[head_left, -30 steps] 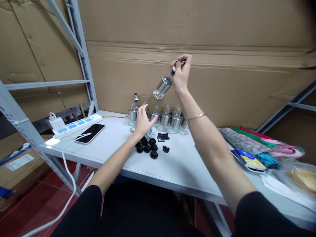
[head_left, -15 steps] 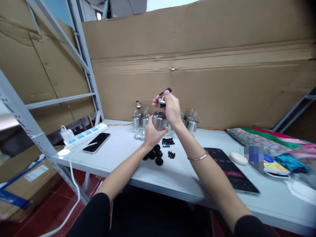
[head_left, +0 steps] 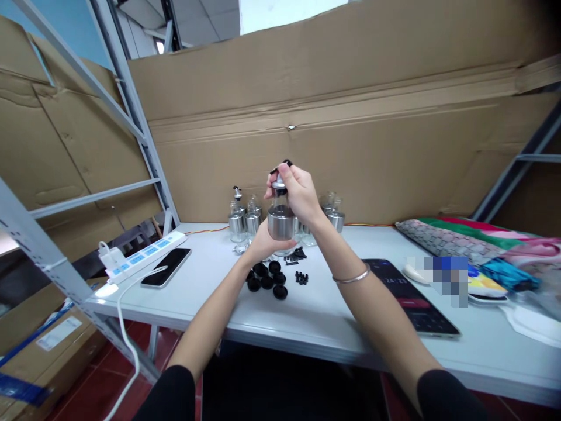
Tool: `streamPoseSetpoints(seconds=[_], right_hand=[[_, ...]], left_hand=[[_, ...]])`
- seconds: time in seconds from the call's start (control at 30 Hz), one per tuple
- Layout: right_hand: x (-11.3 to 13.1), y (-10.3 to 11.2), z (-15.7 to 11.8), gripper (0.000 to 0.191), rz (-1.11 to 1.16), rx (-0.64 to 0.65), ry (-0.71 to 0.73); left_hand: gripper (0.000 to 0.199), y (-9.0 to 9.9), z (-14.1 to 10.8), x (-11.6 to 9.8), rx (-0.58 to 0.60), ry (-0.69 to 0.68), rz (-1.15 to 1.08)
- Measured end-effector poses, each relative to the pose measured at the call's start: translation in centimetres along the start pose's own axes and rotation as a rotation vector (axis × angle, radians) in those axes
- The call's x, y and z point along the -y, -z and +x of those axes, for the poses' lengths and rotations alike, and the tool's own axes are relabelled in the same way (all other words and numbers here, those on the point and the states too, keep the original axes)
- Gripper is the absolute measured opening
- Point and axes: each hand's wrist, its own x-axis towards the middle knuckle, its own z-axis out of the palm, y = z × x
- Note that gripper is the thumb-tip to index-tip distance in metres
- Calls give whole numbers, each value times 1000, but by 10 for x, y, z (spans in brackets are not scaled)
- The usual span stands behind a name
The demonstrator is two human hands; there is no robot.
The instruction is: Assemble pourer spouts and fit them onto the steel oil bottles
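My left hand [head_left: 262, 244] is wrapped around the steel-sleeved body of a glass bottle [head_left: 281, 223], which it keeps upright above the table. Around the silver and black pourer spout [head_left: 279, 183] at the bottle's mouth, the fingers of my right hand [head_left: 303, 192] are closed. Black parts of the spout stick out above those fingers. Below the hands lie several round black caps [head_left: 279, 291], a pile of small black sticks [head_left: 296, 255] and some tiny black pieces [head_left: 301, 278]. Silver spout parts [head_left: 241, 248] are partly hidden behind my left hand.
More steel-sleeved bottles [head_left: 236, 222] stand along the cardboard wall [head_left: 350, 128]; one at the left carries a spout. To the left are a phone [head_left: 167, 268] and a power strip [head_left: 146, 256]. A tablet [head_left: 409, 298] and colourful cloth [head_left: 495, 240] lie at the right.
The bottle has tipped from a slight tilt to upright and sits a little lower, with both hands still on it. The head view has shifted slightly, uncovering more black caps.
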Motion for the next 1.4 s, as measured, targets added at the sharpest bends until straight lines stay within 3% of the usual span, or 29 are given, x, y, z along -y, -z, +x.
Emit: streamPoseSetpoints(seconds=[0.17,0.33,0.5,0.8,0.93,1.07,1.13,1.3,1.4], right_hand=[[3,4,1,51,89,22,-83],[7,-1,0,50,293,16,-196],[5,-5,-1,45,420,40,-333],[-9,13,5,25,536,-32,-554],[-23,19,11,22,606,-208,-438],[-30,29,15,11,512,-339,-267],[-29,34,13,19,372,-278,-202],[-25,36,3,24,-260,128,-196],[-29,32,1,23,-572,175,-155]], left_hand=[[45,7,-8,-8,302,78,-256],[65,13,-12,-3,525,227,-579],[63,15,-14,6,688,250,-777],[60,14,-12,7,557,241,-652],[55,18,-12,10,484,200,-560],[46,21,-11,12,395,188,-526],[43,23,-10,14,308,207,-534],[39,23,-8,18,113,264,-459],[45,22,-5,19,54,236,-402]])
